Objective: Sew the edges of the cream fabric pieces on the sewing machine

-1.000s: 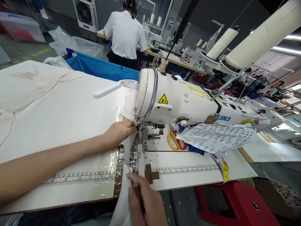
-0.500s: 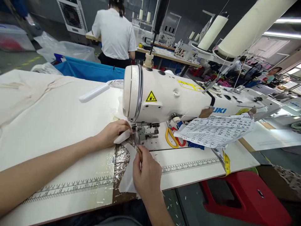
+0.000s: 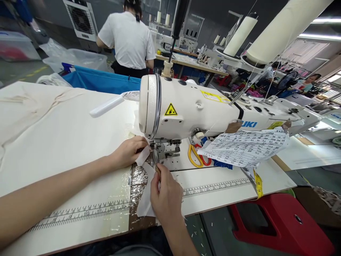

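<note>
2 bare hands at the needle area (image 3: 152, 143) of a white sewing machine (image 3: 183, 112). Progress, by judgement: mid-work. In place: white fabric (image 3: 145, 195) up near the needle, tool in grip, both hands close in. Left over: fabric not yet clear of the machine, loose lower portion lying in front. Stitches too small to make out; finished share, cannot tell.

Fabric position: 2 visible portions. Short flap (image 3: 143, 155) right at the fingertips of the left hand (image 3: 132, 152), angled down from the needle area. Larger portion just beside the thumb side of the right hand (image 3: 165, 193), over a shiny brown patch near the table (image 3: 66, 149) edge, partly hidden behind the hand. Join between the 2, not clear.

Fingers, right: thumb and index pinching a slim metal tool (image 3: 156, 168), possibly tweezers, tip towards the needle area. Fingers, left: curled close together against the flap; pinch or mere press, cannot tell.

Nearby: scissors (image 3: 194, 156), 1 yellow handle, 1 red; handwritten sheet (image 3: 245, 147) under the machine arm.
</note>
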{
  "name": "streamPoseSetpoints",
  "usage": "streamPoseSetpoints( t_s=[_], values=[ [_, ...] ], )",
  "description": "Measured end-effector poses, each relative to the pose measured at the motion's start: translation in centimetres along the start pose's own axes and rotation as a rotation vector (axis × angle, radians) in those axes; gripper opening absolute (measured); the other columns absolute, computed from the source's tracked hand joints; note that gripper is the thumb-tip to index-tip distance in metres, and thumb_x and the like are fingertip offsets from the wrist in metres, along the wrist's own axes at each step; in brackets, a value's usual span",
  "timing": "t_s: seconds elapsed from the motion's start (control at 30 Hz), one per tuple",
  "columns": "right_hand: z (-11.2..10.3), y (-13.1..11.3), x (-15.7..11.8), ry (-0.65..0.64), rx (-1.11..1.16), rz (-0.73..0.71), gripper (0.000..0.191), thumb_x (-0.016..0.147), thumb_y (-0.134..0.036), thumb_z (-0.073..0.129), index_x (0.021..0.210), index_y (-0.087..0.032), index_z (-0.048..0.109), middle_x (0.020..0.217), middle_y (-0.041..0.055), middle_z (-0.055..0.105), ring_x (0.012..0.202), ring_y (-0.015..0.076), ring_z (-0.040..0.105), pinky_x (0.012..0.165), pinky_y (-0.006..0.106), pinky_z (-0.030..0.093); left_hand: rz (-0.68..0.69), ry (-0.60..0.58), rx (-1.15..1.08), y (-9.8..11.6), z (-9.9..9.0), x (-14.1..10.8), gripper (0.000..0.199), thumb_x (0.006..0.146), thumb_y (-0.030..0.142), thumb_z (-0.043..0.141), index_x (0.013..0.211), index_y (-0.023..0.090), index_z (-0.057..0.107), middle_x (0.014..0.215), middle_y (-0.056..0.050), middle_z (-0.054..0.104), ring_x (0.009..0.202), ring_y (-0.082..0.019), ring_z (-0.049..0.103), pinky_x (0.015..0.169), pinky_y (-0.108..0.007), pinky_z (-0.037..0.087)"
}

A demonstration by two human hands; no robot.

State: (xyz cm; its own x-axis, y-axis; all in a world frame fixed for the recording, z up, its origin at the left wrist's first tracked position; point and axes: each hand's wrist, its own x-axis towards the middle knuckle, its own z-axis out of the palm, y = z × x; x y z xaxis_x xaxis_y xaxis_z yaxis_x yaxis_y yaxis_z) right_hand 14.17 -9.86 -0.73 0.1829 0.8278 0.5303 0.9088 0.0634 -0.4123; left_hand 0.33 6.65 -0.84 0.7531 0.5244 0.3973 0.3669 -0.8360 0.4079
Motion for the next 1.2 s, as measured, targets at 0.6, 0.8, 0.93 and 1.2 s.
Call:
streamPoseSetpoints(
  t_s=[0.6,0.8,0.93,1.2],
  values=[
    [0.12,0.00,0.00,-0.019,-0.021,-0.007,0.036,0.098,-0.013,0.034,0.111,-0.010,0.067,0.093,0.0109,0.079,0.070,0.0203,0.076,0.053,0.027,0.051,-0.025,-0.030,-0.096,-0.43,-0.28,0.04,0.029,0.097,0.034,0.046,0.089,0.019,0.069,0.083,-0.004,0.068,0.075,-0.016,0.065,0.069,-0.026,0.054],
    [0.15,-0.03,0.15,0.000,-0.028,-0.018,0.037,0.100,-0.014,0.034,0.111,-0.009,0.069,0.092,0.0115,0.079,0.071,0.0213,0.076,0.052,0.028,0.052,-0.047,-0.039,-0.116,-0.04,-0.55,0.07,0.029,0.097,0.035,0.046,0.088,0.020,0.069,0.082,-0.004,0.067,0.075,-0.016,0.064,0.068,-0.026,0.053],
    [0.10,-0.02,0.22,-0.008,-0.027,-0.027,0.038,0.100,-0.014,0.033,0.111,-0.008,0.069,0.092,0.0115,0.079,0.072,0.0216,0.076,0.054,0.028,0.053,-0.041,-0.044,-0.103,0.01,-0.59,0.09,0.030,0.097,0.037,0.045,0.088,0.019,0.068,0.082,-0.004,0.066,0.074,-0.016,0.063,0.066,-0.026,0.052],
    [0.26,0.02,0.14,-0.005,-0.065,-0.038,0.040,0.103,-0.015,0.031,0.112,-0.008,0.069,0.090,0.0102,0.079,0.069,0.0207,0.075,0.052,0.029,0.052,0.004,-0.010,-0.010,0.21,0.16,0.16,0.032,0.098,0.037,0.040,0.091,0.018,0.065,0.090,-0.008,0.067,0.083,-0.019,0.064,0.069,-0.030,0.054]
  ],
)
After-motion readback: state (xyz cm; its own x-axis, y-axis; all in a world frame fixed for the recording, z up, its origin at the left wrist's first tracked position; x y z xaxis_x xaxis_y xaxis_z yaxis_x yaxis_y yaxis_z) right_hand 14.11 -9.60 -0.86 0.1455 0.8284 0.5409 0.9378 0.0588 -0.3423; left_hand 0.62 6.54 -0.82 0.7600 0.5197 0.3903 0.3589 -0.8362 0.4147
